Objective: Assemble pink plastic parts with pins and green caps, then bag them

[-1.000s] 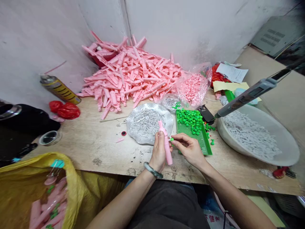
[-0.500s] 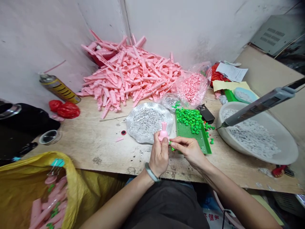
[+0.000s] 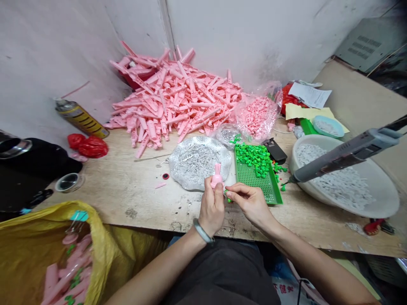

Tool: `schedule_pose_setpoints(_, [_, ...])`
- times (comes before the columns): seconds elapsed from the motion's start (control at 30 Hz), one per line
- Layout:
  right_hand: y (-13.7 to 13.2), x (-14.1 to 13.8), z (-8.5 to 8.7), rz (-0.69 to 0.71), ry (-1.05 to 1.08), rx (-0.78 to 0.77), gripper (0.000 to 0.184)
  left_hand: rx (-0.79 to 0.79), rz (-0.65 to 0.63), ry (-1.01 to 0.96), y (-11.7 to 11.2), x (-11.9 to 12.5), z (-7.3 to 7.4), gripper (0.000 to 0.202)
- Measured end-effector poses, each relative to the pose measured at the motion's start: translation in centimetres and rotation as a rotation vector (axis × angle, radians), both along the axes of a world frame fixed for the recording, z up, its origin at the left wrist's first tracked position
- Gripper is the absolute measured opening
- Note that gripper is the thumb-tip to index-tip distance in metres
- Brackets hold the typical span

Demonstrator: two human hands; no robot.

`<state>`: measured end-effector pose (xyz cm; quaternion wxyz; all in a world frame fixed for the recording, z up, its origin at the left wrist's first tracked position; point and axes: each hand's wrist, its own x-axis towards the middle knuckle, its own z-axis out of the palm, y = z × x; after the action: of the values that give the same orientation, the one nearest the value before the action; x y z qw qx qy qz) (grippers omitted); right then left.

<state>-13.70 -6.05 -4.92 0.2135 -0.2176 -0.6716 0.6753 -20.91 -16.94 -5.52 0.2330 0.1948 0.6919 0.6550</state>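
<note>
My left hand [image 3: 211, 207] grips a long pink plastic part [image 3: 217, 176], held nearly end-on so that only its narrow top shows above my fingers. My right hand [image 3: 249, 202] pinches a small green plastic piece [image 3: 227, 195] between thumb and forefinger, right beside the pink part. Behind my hands lies a green pegboard tray [image 3: 256, 182] with a heap of green plastic pieces [image 3: 253, 154] on its far half. A foil-lined tray of thin metal pins [image 3: 199, 163] sits just beyond my left hand.
A large heap of pink plastic parts [image 3: 171, 97] fills the wall corner behind a bag of small pink pieces [image 3: 257, 117]. A white basin of grey-white pieces [image 3: 340, 178] stands at right under a hanging grey electric tool [image 3: 346, 156]. A yellow sack [image 3: 47, 250] sits at front left.
The pink part has swung from lying lengthwise to pointing nearly end-on, and my hands have drawn closer together. The grey tool has shifted down and right over the basin.
</note>
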Motion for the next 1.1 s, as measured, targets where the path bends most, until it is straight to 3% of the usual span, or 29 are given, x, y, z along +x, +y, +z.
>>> schedule_pose_setpoints(0.1, [0.0,-0.1,0.0,0.030,-0.023,-0.105,0.018,-0.017,0.083,0.207,-0.2,0.3,-0.4,0.035])
schedule_pose_setpoints(0.17, [-0.1,-0.2,0.0,0.038,-0.039,-0.130,0.019,0.000,0.038,0.060,-0.1,0.2,-0.5,0.036])
schedule_pose_setpoints(0.23, [-0.2,-0.2,-0.1,0.033,-0.033,-0.088,0.016,0.035,-0.054,-0.175,0.1,-0.1,-0.4,0.038])
schedule_pose_setpoints(0.3, [-0.5,-0.2,-0.1,0.014,-0.001,-0.022,0.013,0.063,-0.091,-0.287,0.3,-0.5,-0.2,0.041])
schedule_pose_setpoints(0.43, [-0.5,0.1,-0.2,0.013,0.035,0.028,0.014,0.049,-0.039,-0.219,0.2,-0.6,0.2,0.043])
schedule_pose_setpoints(0.57, [1.4,0.4,0.0,0.161,-0.089,-0.088,0.028,0.035,-0.167,-0.201,0.0,0.2,0.3,0.043])
schedule_pose_setpoints(0.7, [3.3,0.0,0.8,0.127,0.004,-0.178,0.039,0.056,-0.239,-0.067,0.4,1.8,0.2,0.049])
schedule_pose_setpoints(0.8, [3.2,-0.7,0.8,0.179,0.026,-0.217,0.034,0.029,-0.244,-0.061,0.7,2.9,-0.2,0.036])
schedule_pose_setpoints(0.9, [2.2,-1.1,0.2,0.146,0.026,-0.228,0.032,0.023,-0.225,-0.043,0.9,3.2,-0.7,0.034])
schedule_pose_setpoints(0.97, [2.1,-0.5,0.1,0.138,0.019,-0.070,0.030,0.014,-0.225,-0.042,0.9,2.8,-0.9,0.030])
schedule_pose_setpoints(1.0, [2.5,0.2,0.2,0.100,0.027,0.099,0.029,0.010,-0.241,-0.063,0.9,2.4,-0.8,0.030])
schedule_pose_setpoints(1.03, [3.3,1.1,0.5,-0.003,0.057,0.313,0.028,0.011,-0.268,-0.111,0.7,2.1,-0.7,0.031])
schedule_pose_setpoints(1.1, [6.3,3.3,1.5,-0.420,0.209,0.770,0.043,0.053,-0.341,-0.321,0.4,1.4,-0.3,0.035])
